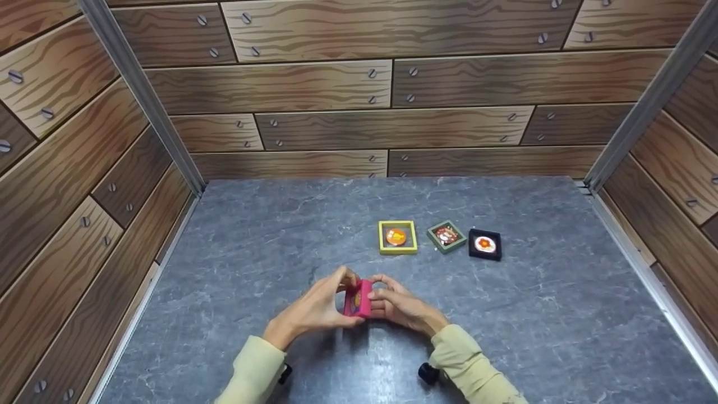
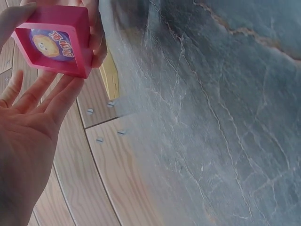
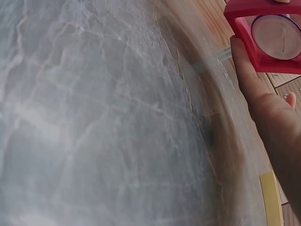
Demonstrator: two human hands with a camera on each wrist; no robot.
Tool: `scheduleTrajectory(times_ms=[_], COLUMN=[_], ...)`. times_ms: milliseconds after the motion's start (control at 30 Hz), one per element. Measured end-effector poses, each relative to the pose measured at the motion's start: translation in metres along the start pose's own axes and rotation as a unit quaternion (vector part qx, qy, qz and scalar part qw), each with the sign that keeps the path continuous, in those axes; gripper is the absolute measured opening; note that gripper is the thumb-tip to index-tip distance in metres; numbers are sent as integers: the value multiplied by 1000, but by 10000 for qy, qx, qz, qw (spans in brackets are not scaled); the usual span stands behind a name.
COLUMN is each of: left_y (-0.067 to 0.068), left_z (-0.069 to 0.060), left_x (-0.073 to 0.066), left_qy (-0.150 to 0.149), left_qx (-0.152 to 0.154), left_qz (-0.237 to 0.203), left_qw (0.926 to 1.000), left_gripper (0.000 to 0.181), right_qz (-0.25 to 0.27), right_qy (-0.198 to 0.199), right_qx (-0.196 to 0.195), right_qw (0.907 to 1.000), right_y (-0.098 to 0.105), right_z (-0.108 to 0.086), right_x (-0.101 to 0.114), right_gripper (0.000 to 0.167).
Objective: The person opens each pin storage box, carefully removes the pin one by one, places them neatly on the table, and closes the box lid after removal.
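A small pink display frame is held off the table between both hands. My left hand grips its left side, index finger at the far edge and thumb at the near edge. My right hand pinches the right side, thumb against the rim. Inside the frame, a round badge shows a cartoon lion and lettering in the left wrist view. The right wrist view shows the back of the badge, pale with a metal pin. Part of each hand is hidden behind the frame.
Beyond the hands, a yellow frame with an orange badge lies on the grey marbled table. Right of it are a green frame and a black frame, each with a round badge. Wood-patterned walls enclose the back and sides.
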State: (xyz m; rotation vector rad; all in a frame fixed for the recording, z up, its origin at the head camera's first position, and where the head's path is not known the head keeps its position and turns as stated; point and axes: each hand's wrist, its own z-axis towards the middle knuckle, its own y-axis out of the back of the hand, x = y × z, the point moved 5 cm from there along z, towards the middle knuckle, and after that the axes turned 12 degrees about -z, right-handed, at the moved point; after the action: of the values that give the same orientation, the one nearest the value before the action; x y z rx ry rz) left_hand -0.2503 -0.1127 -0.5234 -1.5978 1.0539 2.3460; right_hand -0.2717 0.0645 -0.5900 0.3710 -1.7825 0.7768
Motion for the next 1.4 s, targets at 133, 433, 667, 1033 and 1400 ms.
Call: scheduleTrajectory(times_ms=[133,433,667,1033,1400], left_y=[-1,-4,-4,-4,-7], left_z=[1,2,3,9,12], left_x=[-1,-1,1,-4,-4], left_qy=[1,-20,-14,-39,-63], left_qx=[-12,-61,-79,-106,171], left_qz=[-25,-123,-221,-174,-323], left_qw=[10000,9999,9997,9998,9993], left_gripper=[64,62,62,61,58], right_qz=[31,41,49,162,-9], right_qy=[43,30,-13,40,-4], right_qx=[-116,-190,-245,-297,-188], right_qw=[9999,9998,9997,9994,9998], right_y=[1,0,1,6,9], right_z=[-1,-4,-3,-5,-7], right_x=[0,1,-1,0,-4], right_gripper=[32,29,34,44,42])
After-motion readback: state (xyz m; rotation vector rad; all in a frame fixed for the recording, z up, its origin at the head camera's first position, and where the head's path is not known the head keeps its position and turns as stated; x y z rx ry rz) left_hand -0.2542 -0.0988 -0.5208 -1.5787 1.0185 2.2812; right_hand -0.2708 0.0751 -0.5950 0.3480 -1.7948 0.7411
